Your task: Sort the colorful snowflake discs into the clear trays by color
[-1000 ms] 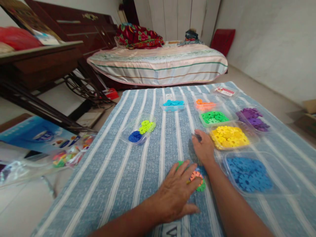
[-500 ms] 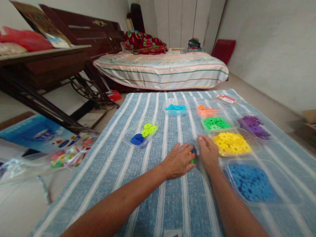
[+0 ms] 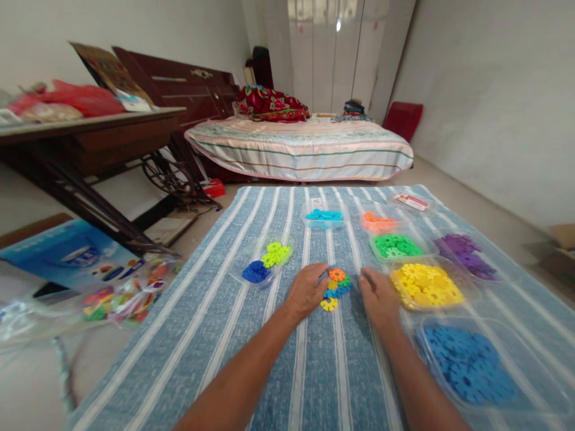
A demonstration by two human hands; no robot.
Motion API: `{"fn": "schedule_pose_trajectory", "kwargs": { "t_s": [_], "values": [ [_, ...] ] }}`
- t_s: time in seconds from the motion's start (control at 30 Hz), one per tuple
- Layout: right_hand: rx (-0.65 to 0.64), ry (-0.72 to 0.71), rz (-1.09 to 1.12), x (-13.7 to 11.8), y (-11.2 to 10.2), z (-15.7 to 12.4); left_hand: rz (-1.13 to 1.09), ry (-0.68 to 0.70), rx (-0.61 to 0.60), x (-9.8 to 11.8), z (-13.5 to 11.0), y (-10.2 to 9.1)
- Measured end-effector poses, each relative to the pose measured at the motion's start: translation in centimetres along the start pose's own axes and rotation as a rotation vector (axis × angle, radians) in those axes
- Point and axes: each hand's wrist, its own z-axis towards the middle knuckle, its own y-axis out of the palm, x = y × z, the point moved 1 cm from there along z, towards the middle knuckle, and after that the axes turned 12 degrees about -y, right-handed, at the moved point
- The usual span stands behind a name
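A small flat cluster of joined snowflake discs [image 3: 338, 290] in orange, green, blue and yellow lies on the striped cloth between my hands. My left hand [image 3: 309, 292] is closed at its left edge, with a bit of blue at the fingertips. To the right, apart from the cluster, my right hand [image 3: 381, 296] is loosely bent and open, and nothing shows in it. A tub of yellow discs [image 3: 424, 284] stands just beyond its fingers. Nearer on the right is a tub of blue discs [image 3: 469, 365].
Green discs [image 3: 395, 245], orange discs [image 3: 378, 221], purple discs [image 3: 465, 254] and light-blue discs [image 3: 324, 216] sit in clear tubs. Another tub on the left holds dark-blue discs [image 3: 256, 272] and lime discs [image 3: 276, 254]. A bed [image 3: 299, 149] stands beyond the cloth-covered table [image 3: 265, 353].
My left hand has drawn back left from over the discs, uncovering the cluster. My right hand stays beside it on the right. The whole view has shifted slightly.
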Motion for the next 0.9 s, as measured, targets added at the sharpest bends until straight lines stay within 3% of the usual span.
{"fn": "schedule_pose_trajectory", "kwargs": {
  "t_s": [0.17, 0.33, 0.67, 0.8, 0.9],
  "values": [
    [-0.053, -0.15, -0.152, 0.1, 0.4, -0.5, -0.061, -0.005, 0.045, -0.6, -0.9, 0.2],
    [-0.129, -0.208, -0.297, -0.4, 0.9, -0.4, -0.033, -0.073, 0.136, -1.0, -0.7, 0.4],
    [-0.471, -0.152, -0.607, -6.1, 3.5, 3.3, 0.154, -0.215, 0.085, -0.6, -0.8, 0.0],
    [-0.459, -0.222, -0.639, -6.5, 3.5, 2.7, 0.102, -0.234, 0.104, -0.9, -0.7, 0.0],
    [-0.376, -0.236, -0.56, -6.2, 3.3, 3.5, 0.046, -0.251, 0.152, -1.4, -0.5, 0.1]
  ]
}}
